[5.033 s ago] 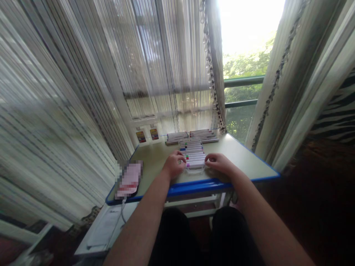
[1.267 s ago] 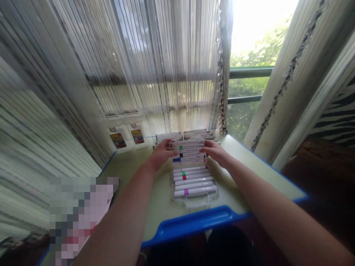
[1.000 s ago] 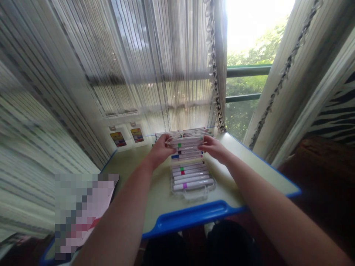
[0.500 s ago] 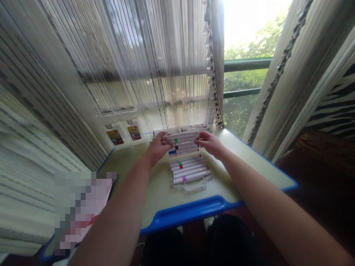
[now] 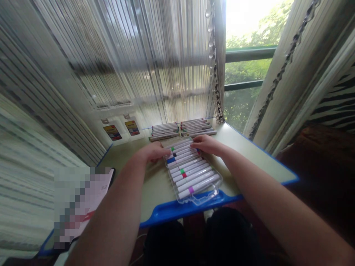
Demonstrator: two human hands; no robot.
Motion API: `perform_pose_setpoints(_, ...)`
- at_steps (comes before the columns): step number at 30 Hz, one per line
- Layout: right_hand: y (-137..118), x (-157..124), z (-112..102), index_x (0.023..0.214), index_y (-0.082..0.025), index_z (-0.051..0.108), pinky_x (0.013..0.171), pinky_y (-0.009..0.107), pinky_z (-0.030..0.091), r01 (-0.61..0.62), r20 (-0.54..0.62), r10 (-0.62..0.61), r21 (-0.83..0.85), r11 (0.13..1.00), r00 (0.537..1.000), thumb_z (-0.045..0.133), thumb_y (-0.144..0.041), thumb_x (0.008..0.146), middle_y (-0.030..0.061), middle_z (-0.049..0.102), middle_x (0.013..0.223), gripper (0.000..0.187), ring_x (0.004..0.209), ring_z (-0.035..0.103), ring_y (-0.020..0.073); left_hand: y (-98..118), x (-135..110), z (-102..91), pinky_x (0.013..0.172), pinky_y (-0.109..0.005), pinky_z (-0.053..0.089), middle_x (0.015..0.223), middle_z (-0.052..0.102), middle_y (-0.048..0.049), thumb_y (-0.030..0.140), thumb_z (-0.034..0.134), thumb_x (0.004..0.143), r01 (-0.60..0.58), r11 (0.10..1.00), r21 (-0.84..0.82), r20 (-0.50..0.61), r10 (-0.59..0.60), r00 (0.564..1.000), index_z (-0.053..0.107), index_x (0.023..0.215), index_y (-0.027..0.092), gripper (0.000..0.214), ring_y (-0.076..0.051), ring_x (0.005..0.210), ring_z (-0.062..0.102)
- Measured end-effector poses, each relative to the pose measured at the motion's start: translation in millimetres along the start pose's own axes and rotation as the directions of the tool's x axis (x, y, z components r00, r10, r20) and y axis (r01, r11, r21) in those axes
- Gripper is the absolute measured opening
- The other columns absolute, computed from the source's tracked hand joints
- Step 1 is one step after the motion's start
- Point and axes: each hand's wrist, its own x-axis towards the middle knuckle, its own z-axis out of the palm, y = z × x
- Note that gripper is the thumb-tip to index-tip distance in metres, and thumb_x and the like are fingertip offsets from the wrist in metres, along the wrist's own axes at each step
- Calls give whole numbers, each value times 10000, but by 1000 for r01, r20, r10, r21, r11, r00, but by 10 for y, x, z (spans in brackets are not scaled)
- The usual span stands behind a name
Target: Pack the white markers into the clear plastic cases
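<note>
A clear plastic marker case (image 5: 198, 201) lies opened out on the table, its handle toward me. White markers (image 5: 196, 181) with purple, red and green bands fill the near half. More white markers (image 5: 180, 153) with blue, black and green bands lie in the far half. My left hand (image 5: 155, 151) is closed on the left side of the far half, thumb over its edge. Opposite, my right hand (image 5: 207, 144) grips the far right corner, its fingers partly hidden behind the case.
Two rows of loose markers (image 5: 165, 129) lie at the table's back. Two clear packages (image 5: 133, 127) with printed labels stand against the curtain. A pinkish sheet or tablet (image 5: 101, 184), partly blurred out, is at the left. The table (image 5: 266, 162) has a blue edge.
The far half of the case has come down from a raised tilt to lie nearly flat, both hands moving with it. The case has shifted nearer to me, over the blue front tray.
</note>
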Motion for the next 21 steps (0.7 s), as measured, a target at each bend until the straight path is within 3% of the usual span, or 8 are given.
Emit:
perform_pose_setpoints(5,-74,-63,-73,835,-126,696,616,251,406,-22,-34,15,-229,973,999,574,-334,776,38,657,742,249,666,560,150,-2,-16,-31,489,-219,397,900,669,-76,429,635,644,-23,982,188,2,22,1000,638,936,159,397,-182,714,604)
perform_pose_setpoints(9,-189,-190,-193,1020,-149,658,668,236,426,-44,12,49,-242,969,999,639,-321,754,71,660,954,317,762,579,148,-21,-2,-50,616,-247,457,1085,655,-106,527,618,662,-24,966,256,-52,39,998,661,956,171,463,-228,876,624)
perform_pose_setpoints(12,-360,-367,-239,1100,-163,609,649,228,426,64,82,-50,-178,982,995,627,-440,765,76,616,994,435,769,555,135,-59,81,-38,702,-278,470,1085,660,-125,554,578,694,-12,951,308,-100,45,994,667,969,168,482,-255,933,626)
perform_pose_setpoints(14,-492,-501,-220,1127,-187,589,638,224,422,194,269,-157,-115,974,950,661,-472,726,48,603,958,497,765,533,130,-89,151,-19,762,-302,467,1110,649,-152,542,537,732,-5,944,329,-142,55,988,661,990,143,491,-276,976,618)
perform_pose_setpoints(17,-645,-658,-137,985,-208,641,678,230,417,412,565,-299,-80,908,769,741,-439,640,5,596,897,427,807,521,140,-131,230,19,836,-335,449,1129,636,-179,560,491,758,-41,963,266,-219,102,971,647,1004,125,523,-295,1009,606)
perform_pose_setpoints(18,-676,-691,-109,945,-205,647,686,232,414,449,582,-326,-76,890,745,742,-424,642,0,595,888,385,807,522,139,-142,247,33,859,-342,441,1126,636,-180,576,478,759,-68,966,249,-236,128,963,644,1003,130,535,-298,1023,600)
perform_pose_setpoints(21,-712,-755,-76,891,-195,641,694,242,405,511,552,-367,-130,850,749,728,-400,663,3,593,861,319,790,518,140,-166,279,75,912,-365,412,1144,617,-183,608,430,771,-115,965,236,-254,175,951,632,1010,152,553,-305,1073,573)
